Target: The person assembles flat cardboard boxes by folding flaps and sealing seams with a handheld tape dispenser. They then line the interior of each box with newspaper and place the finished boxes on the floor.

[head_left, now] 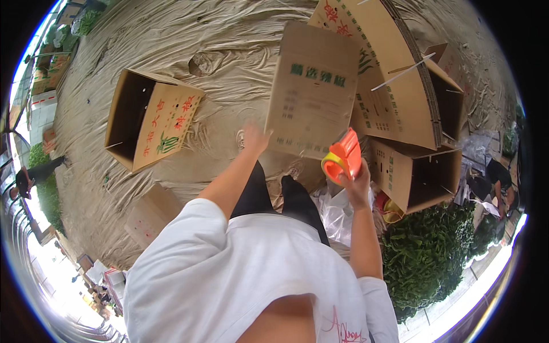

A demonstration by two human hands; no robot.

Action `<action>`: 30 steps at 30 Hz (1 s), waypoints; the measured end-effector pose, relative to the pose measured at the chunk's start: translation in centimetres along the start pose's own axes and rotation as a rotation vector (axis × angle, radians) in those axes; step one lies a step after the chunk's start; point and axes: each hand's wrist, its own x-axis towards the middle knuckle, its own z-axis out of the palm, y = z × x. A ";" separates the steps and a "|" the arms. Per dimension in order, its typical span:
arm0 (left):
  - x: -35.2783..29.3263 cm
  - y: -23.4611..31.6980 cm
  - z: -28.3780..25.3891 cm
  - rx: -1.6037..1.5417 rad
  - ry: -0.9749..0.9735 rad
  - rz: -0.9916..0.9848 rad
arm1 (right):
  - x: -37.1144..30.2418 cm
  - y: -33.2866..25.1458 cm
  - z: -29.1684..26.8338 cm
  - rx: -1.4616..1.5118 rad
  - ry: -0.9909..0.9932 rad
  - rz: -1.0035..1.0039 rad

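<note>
My right hand (358, 182) is closed around an orange tape dispenser (350, 150) carrying a yellow roll of tape. The dispenser is beside the lower right corner of a brown cardboard box (311, 106) with green print, which stands in front of my legs. By that box's lower left edge is my left hand (255, 140). Motion smears its fingers, so whether they touch the box or hold anything is unclear.
An open cardboard box (163, 117) lies on its side at the left. Flattened cartons (392, 86) lean in a stack at the right, above another open box (400, 171). Leafy greens (426, 257) and clear plastic (338, 214) lie nearby. Wrinkled sheeting (229, 74) covers the ground.
</note>
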 end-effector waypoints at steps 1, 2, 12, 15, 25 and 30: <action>0.5 3.5 -5.3 -0.448 -0.200 0.078 | 0.6 -0.4 -0.5 -0.036 0.023 -0.044; 0.7 6.6 -10.5 -0.891 -0.404 0.150 | 1.5 -0.8 -0.7 -0.067 0.039 -0.082; 4.0 8.9 -18.9 -1.736 -0.894 -0.077 | 11.5 -6.9 5.7 -0.466 -0.169 -0.266; 7.3 7.1 -18.4 -1.756 -0.847 -0.232 | 14.8 -7.8 9.0 -0.499 -0.206 -0.169; 14.1 2.2 -11.5 -1.722 -0.585 -0.308 | 22.7 -6.1 14.5 -0.898 -0.383 -0.378; 19.3 0.3 -11.4 -1.147 -0.180 -0.578 | 26.2 -6.0 13.8 -1.057 -0.381 -0.445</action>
